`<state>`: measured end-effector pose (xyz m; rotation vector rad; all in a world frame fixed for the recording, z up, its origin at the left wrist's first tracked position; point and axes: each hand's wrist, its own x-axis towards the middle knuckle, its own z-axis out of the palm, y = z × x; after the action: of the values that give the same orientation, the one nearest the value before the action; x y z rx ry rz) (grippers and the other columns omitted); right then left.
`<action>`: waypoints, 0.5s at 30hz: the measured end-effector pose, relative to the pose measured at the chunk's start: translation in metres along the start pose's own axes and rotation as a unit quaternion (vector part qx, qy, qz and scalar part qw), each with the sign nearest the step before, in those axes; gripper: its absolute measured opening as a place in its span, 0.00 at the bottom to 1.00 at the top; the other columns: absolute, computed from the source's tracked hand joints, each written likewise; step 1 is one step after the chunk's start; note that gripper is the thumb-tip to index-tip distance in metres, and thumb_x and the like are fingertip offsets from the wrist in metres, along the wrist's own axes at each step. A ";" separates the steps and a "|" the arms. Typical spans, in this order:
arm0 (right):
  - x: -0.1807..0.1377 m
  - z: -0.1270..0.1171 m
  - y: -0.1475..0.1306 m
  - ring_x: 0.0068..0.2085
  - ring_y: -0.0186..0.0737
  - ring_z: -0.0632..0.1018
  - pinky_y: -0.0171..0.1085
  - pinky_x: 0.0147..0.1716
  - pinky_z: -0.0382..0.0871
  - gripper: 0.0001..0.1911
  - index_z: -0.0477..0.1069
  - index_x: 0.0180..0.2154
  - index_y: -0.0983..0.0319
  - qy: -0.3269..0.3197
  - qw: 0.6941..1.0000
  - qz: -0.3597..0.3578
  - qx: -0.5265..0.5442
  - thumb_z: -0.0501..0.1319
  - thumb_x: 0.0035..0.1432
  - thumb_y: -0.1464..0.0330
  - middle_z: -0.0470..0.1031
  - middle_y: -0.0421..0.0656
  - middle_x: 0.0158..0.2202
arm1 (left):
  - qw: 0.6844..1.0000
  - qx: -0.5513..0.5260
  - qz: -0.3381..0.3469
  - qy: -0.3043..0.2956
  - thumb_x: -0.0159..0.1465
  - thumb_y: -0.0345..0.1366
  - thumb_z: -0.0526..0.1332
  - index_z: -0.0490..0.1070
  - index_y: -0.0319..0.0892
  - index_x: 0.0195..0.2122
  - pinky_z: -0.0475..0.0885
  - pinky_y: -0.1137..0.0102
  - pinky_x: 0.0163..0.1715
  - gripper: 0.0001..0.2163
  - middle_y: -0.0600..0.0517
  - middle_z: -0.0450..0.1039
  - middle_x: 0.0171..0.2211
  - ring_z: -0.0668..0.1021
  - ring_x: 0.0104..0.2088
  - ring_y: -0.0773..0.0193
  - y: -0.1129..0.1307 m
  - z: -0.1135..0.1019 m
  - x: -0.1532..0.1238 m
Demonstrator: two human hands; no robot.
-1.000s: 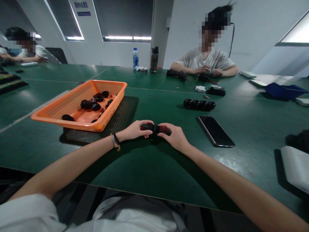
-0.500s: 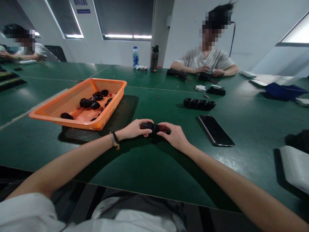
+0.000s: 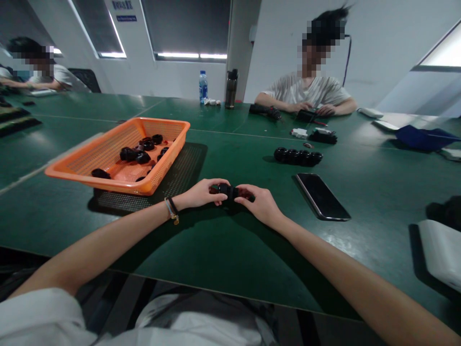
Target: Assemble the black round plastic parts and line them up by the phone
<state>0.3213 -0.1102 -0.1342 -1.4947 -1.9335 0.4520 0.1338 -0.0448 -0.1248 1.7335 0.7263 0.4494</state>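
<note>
Both my hands meet over a small black part (image 3: 229,191) with a dark red piece, low over the green table (image 3: 223,250). My left hand (image 3: 202,193) has its fingers curled round the part's left end. My right hand (image 3: 261,204) pinches its right end. An orange mesh basket (image 3: 108,166) with several similar black parts stands to the left of my hands. A row of black parts (image 3: 297,156) lies further back on the right.
A dark phone (image 3: 322,196) lies face up right of my hands. A black mesh mat (image 3: 180,178) sits under the basket. A person sits across the table handling small parts; another sits at far left. Two bottles (image 3: 216,89) stand at the back. A white object (image 3: 441,252) lies at right.
</note>
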 end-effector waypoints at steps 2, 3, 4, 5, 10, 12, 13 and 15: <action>0.000 0.000 0.000 0.32 0.38 0.76 0.39 0.33 0.72 0.11 0.72 0.39 0.61 0.002 1.000 -0.005 0.002 0.61 0.51 0.70 0.77 0.43 0.33 | 1.000 0.002 -0.004 0.001 0.53 0.32 0.62 0.64 0.36 0.47 0.71 0.75 0.27 0.20 0.56 0.69 0.28 0.72 0.22 0.74 0.000 0.000 0.000; 0.000 0.000 0.000 0.32 0.38 0.76 0.39 0.33 0.72 0.11 0.72 0.39 0.61 0.003 1.000 -0.006 0.002 0.61 0.51 0.70 0.77 0.43 0.33 | 1.000 0.003 -0.004 0.001 0.53 0.32 0.62 0.64 0.36 0.47 0.71 0.76 0.27 0.20 0.55 0.69 0.28 0.72 0.22 0.75 0.000 0.000 0.000; 0.000 0.000 0.000 0.32 0.38 0.76 0.38 0.33 0.72 0.11 0.72 0.39 0.61 0.005 1.000 -0.005 0.002 0.61 0.51 0.70 0.77 0.43 0.33 | 1.000 0.004 -0.004 0.000 0.53 0.32 0.62 0.64 0.37 0.47 0.71 0.76 0.27 0.19 0.55 0.69 0.28 0.72 0.22 0.75 0.000 0.000 0.000; 0.000 0.000 0.000 0.32 0.38 0.76 0.38 0.32 0.72 0.11 0.72 0.39 0.61 0.005 1.000 -0.004 0.001 0.61 0.51 0.70 0.77 0.43 0.33 | 1.000 0.005 -0.003 -0.001 0.53 0.32 0.62 0.64 0.37 0.47 0.71 0.76 0.26 0.19 0.56 0.69 0.28 0.72 0.22 0.75 0.001 0.000 0.000; 0.000 -0.001 0.000 0.33 0.38 0.76 0.39 0.33 0.71 0.11 0.72 0.40 0.62 -0.005 1.000 0.002 0.001 0.61 0.52 0.69 0.77 0.44 0.34 | 1.000 0.004 -0.002 -0.002 0.53 0.32 0.62 0.64 0.37 0.46 0.71 0.76 0.27 0.19 0.56 0.69 0.27 0.72 0.22 0.75 0.001 0.000 0.000; 0.000 -0.001 0.000 0.33 0.38 0.76 0.38 0.33 0.71 0.11 0.72 0.39 0.62 -0.008 1.000 0.003 0.004 0.60 0.52 0.69 0.77 0.44 0.34 | 1.000 0.005 -0.001 -0.003 0.53 0.32 0.62 0.64 0.36 0.46 0.71 0.76 0.27 0.19 0.56 0.69 0.27 0.72 0.22 0.75 0.000 0.000 0.000; 0.001 0.000 0.001 0.33 0.38 0.76 0.38 0.33 0.71 0.10 0.72 0.39 0.62 -0.007 1.000 0.003 0.005 0.60 0.52 0.69 0.77 0.44 0.34 | 1.000 0.006 0.000 -0.003 0.53 0.32 0.62 0.64 0.36 0.46 0.71 0.76 0.26 0.19 0.56 0.69 0.27 0.72 0.22 0.75 0.000 0.000 0.000; 0.001 0.001 0.002 0.32 0.38 0.76 0.38 0.32 0.71 0.10 0.72 0.39 0.62 -0.002 1.000 0.003 0.007 0.60 0.52 0.68 0.77 0.44 0.34 | 1.000 0.007 0.002 -0.002 0.53 0.32 0.62 0.64 0.36 0.46 0.71 0.76 0.26 0.18 0.56 0.69 0.27 0.72 0.22 0.75 -0.001 0.000 0.001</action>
<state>0.3221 -0.1088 -0.1359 -1.4916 -1.9253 0.4708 0.1339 -0.0441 -0.1259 1.7491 0.7247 0.4448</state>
